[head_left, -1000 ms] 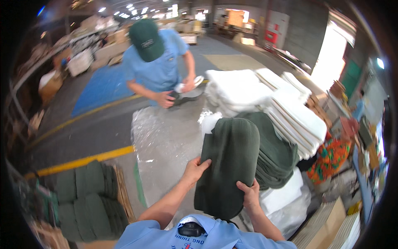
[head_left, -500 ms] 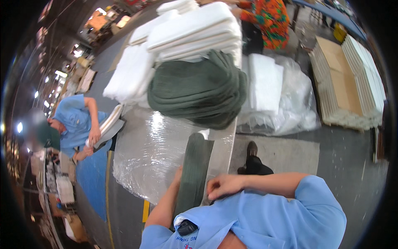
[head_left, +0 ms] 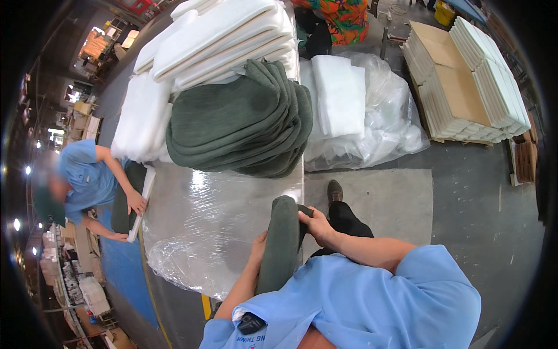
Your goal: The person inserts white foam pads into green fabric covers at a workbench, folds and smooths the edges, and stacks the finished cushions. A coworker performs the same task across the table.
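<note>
A long dark green fabric-covered cushion (head_left: 279, 247) stands tilted on edge in front of my body, its rounded end pointing away. My left hand (head_left: 258, 249) holds its left side, with the fingertips hidden behind it. On the right, my right hand (head_left: 318, 227) pinches a loose flap of the green fabric (head_left: 303, 213) between thumb and fingers. Beyond the cushion, a pile of dark green fabric covers (head_left: 229, 119) lies on the plastic-wrapped table (head_left: 232, 198).
White padded pieces (head_left: 221, 41) are stacked behind the green pile. At the left, a co-worker (head_left: 87, 174) in blue handles a green and white cushion (head_left: 139, 203). Right of the table sit a clear plastic bag (head_left: 389, 125) and stacked boards on a pallet (head_left: 465, 87).
My right hand has opened out from a curl and reached up to the cushion's right edge, taking the flap. White filling at the far end is now covered. The co-worker's cushion has turned.
</note>
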Demonstrator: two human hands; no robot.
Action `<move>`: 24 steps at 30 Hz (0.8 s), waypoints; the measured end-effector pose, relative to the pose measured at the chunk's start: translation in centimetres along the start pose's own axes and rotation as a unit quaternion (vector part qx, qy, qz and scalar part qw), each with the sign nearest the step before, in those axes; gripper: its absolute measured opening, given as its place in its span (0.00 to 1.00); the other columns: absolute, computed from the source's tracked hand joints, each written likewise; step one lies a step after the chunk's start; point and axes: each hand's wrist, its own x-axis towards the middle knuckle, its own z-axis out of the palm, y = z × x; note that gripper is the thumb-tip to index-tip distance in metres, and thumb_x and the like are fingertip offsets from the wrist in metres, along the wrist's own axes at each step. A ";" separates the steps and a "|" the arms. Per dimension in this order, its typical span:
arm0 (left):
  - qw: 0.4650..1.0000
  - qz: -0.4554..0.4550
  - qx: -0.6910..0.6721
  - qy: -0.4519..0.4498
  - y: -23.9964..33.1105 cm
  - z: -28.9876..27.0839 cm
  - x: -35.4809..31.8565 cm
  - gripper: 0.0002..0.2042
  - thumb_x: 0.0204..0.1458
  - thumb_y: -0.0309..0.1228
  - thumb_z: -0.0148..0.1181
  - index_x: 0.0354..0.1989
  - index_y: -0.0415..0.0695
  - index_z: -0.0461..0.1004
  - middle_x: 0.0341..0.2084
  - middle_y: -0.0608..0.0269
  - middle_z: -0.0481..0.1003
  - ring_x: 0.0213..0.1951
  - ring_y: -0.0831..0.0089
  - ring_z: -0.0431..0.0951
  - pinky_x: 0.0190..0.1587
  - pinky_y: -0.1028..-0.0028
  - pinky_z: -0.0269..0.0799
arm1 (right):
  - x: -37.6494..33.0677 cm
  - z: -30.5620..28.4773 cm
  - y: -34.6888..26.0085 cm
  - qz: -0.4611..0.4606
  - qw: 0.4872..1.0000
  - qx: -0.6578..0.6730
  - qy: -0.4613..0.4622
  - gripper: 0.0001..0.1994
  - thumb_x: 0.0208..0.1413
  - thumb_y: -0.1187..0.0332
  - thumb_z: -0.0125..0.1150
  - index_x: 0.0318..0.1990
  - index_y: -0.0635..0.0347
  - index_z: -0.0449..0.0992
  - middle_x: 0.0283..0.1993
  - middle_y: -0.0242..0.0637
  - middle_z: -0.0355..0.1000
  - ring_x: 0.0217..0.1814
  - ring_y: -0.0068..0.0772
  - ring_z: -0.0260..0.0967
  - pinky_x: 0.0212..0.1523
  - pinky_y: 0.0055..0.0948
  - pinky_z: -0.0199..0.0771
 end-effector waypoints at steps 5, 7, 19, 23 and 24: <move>0.850 0.126 0.473 0.194 0.9 3.3 0.1 0.15 0.69 0.40 0.57 0.45 0.39 0.80 0.33 0.48 0.82 0.32 0.50 0.81 0.42 0.60 0.76 | 1.3 -2.3 0.8 -0.006 0.997 -0.027 0.077 0.11 0.74 0.60 0.57 0.51 0.57 0.72 0.41 0.32 0.76 0.40 0.26 0.72 0.44 0.29 0.73; 0.796 0.256 0.491 0.243 1.6 2.6 0.2 0.13 0.67 0.39 0.59 0.42 0.39 0.79 0.30 0.43 0.80 0.31 0.43 0.78 0.40 0.57 0.75 | 1.7 -2.3 0.2 0.021 0.994 0.038 0.098 0.12 0.75 0.58 0.55 0.52 0.57 0.72 0.41 0.33 0.76 0.40 0.28 0.72 0.43 0.32 0.74; 0.975 -0.055 0.205 -0.069 4.0 0.1 2.8 0.18 0.68 0.41 0.61 0.57 0.40 0.78 0.41 0.67 0.84 0.40 0.69 0.83 0.42 0.64 0.77 | 5.9 -4.0 2.7 0.101 0.970 0.210 0.064 0.32 0.76 0.42 0.40 0.61 0.63 0.76 0.57 0.44 0.79 0.56 0.45 0.78 0.59 0.46 0.79; 0.875 0.095 0.471 0.049 5.7 2.9 2.2 0.17 0.68 0.40 0.60 0.55 0.40 0.78 0.42 0.66 0.84 0.41 0.68 0.84 0.43 0.64 0.77 | 5.6 -3.7 2.4 0.117 0.956 0.256 0.080 0.34 0.74 0.38 0.42 0.61 0.62 0.76 0.56 0.43 0.80 0.56 0.46 0.79 0.59 0.45 0.79; 0.889 0.135 0.431 0.071 5.1 3.1 1.8 0.16 0.68 0.40 0.60 0.54 0.40 0.79 0.41 0.66 0.84 0.41 0.69 0.83 0.43 0.65 0.77 | 5.5 -3.3 2.1 0.121 0.952 0.274 0.071 0.34 0.74 0.38 0.41 0.60 0.62 0.77 0.55 0.43 0.80 0.55 0.46 0.79 0.59 0.46 0.79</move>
